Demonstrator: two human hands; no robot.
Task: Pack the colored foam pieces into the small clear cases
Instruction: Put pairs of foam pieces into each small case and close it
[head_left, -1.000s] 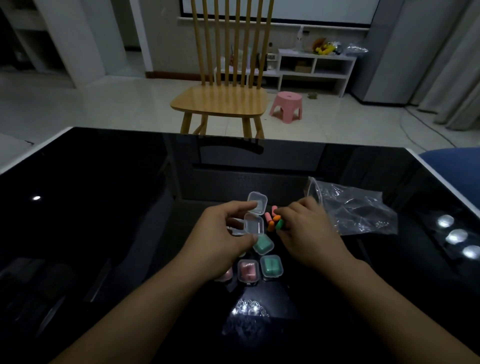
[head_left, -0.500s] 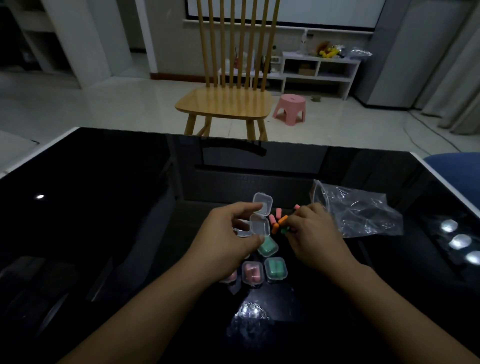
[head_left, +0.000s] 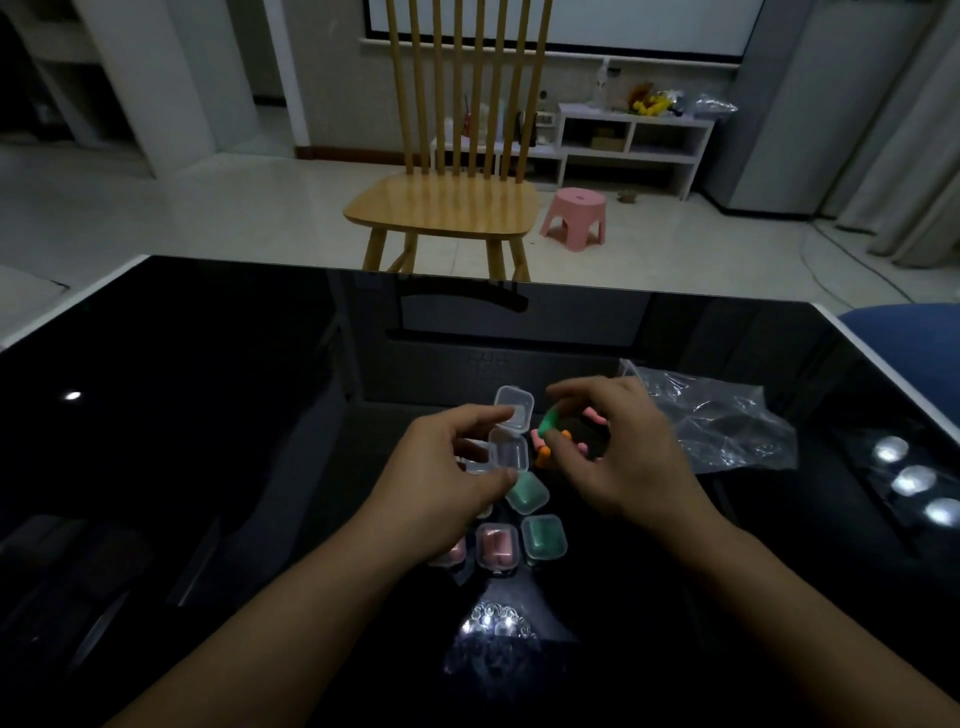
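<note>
Right hand (head_left: 618, 457): thumb and forefinger pinch one green foam piece (head_left: 546, 421), raised just off the table (head_left: 208, 415), beside the open clear case (head_left: 509, 448). Left hand (head_left: 447, 478): fingers curled round that case, lid tipped up on its far side, base apparently empty. Loose foam pieces (head_left: 544, 456), orange and pink, lie under the right hand, about the table's middle. Filled cases: green case (head_left: 527, 492), pink case (head_left: 497, 546), second green case (head_left: 543, 538), clustered toward the near edge; another lies partly hidden under the left hand. Plastic bag (head_left: 717, 431): crumpled, toward the right edge. Risks, as judged: springy foam may bulge and stop the lid closing; the small case may skid on the glossy top; a dropped piece may roll among the loose ones.
</note>
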